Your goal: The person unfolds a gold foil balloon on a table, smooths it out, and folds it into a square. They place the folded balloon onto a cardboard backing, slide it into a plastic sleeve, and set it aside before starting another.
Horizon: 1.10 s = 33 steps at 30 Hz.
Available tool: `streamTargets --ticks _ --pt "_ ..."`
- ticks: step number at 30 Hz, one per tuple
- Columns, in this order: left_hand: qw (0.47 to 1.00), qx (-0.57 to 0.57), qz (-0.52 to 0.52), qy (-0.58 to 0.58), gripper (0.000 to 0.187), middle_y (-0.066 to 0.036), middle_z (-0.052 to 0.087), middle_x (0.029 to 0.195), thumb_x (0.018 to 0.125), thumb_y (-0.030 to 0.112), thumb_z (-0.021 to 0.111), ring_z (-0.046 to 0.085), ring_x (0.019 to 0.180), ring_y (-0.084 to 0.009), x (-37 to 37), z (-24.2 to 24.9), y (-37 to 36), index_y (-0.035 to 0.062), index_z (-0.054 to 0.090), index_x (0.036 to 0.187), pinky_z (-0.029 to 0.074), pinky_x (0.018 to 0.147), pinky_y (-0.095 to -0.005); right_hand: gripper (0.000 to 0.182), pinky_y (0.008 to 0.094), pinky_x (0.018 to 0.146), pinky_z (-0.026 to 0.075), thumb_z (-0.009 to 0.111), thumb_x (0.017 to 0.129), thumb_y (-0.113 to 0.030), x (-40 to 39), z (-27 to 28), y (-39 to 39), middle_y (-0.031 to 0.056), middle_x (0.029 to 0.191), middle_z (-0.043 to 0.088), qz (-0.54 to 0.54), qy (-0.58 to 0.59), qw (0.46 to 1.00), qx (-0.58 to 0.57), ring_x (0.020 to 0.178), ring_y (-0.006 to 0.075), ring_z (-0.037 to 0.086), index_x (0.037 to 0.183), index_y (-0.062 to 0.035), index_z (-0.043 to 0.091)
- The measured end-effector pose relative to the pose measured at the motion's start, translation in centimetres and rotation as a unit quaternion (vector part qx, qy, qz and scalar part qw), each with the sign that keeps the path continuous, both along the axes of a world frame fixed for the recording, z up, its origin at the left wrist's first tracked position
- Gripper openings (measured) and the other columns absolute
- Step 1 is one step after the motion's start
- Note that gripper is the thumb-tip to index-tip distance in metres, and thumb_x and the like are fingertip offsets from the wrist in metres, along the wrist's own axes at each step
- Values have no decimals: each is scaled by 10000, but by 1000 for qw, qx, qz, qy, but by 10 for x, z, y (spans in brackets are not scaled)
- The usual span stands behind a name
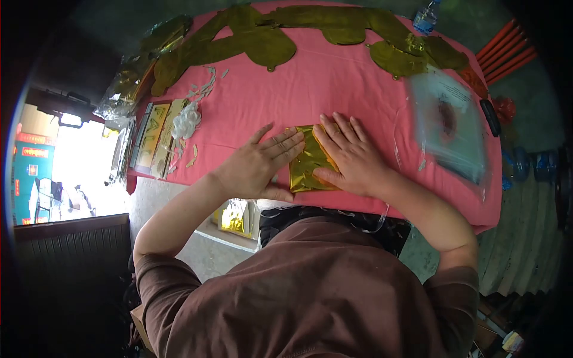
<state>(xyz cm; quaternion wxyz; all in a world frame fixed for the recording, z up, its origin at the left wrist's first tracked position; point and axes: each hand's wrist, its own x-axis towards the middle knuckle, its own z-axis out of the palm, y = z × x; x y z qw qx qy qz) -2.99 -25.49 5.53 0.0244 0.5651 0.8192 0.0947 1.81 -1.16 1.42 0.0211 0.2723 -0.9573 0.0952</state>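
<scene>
A shiny gold foil packet (309, 170) lies flat on the pink cloth (250, 101), close to the table's front edge. My left hand (262, 160) rests at its left side, fingertips on the upper left edge, fingers stretched out. Across the packet's right side lies my right hand (352, 154), palm down with its fingers spread and the thumb on the foil. Neither hand grips anything. Parts of the packet's left and right edges are hidden under the fingers.
Olive-gold flat shapes (271, 51) line the far edge. At left are a white string bundle (186, 121), patterned packets (156, 134) and paper scraps. Clear plastic sleeves (447, 128), a black object (490, 117) and a water bottle (425, 18) are at right.
</scene>
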Motion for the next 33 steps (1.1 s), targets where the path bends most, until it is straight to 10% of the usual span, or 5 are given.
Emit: streamTargets --ticks 9,14,23,26,33 --pt "993 -27 -43 105 649 -135 524 1292 738 422 639 493 1216 -235 36 -9 -3 17 525 1232 382 991 -415 778 443 1130 62 347 925 -532 42 18 3 197 1499 177 -5 -162 977 -139 1395 326 152 1445 9 145" --pt "987 49 -43 148 368 -89 648 1098 749 207 650 611 1054 -221 35 -11 2 39 624 1075 473 869 -344 747 383 1127 135 77 953 -565 17 21 36 222 1396 384 -73 -470 553 -684 1359 278 277 1447 -9 145" --pt "979 195 48 -37 246 -101 676 947 770 66 608 665 831 -208 22 -16 5 19 630 1011 509 714 -307 488 376 1037 362 282 997 -358 7 5 89 199 1251 529 -82 -395 544 -736 1192 270 504 1306 0 404" --pt "769 270 365 -450 159 -31 673 767 908 110 569 600 656 -57 24 -6 20 -30 640 934 435 537 -212 395 377 994 413 428 957 -205 5 3 90 175 1179 559 -90 -377 549 -741 1143 267 536 1286 12 410" --pt "506 427 227 -714 250 -147 628 1088 925 87 518 643 952 -223 -4 -28 60 -23 529 1149 537 839 -346 313 318 806 488 550 912 -198 -20 7 59 95 1030 604 -82 -462 527 -709 934 184 602 1157 -8 500"
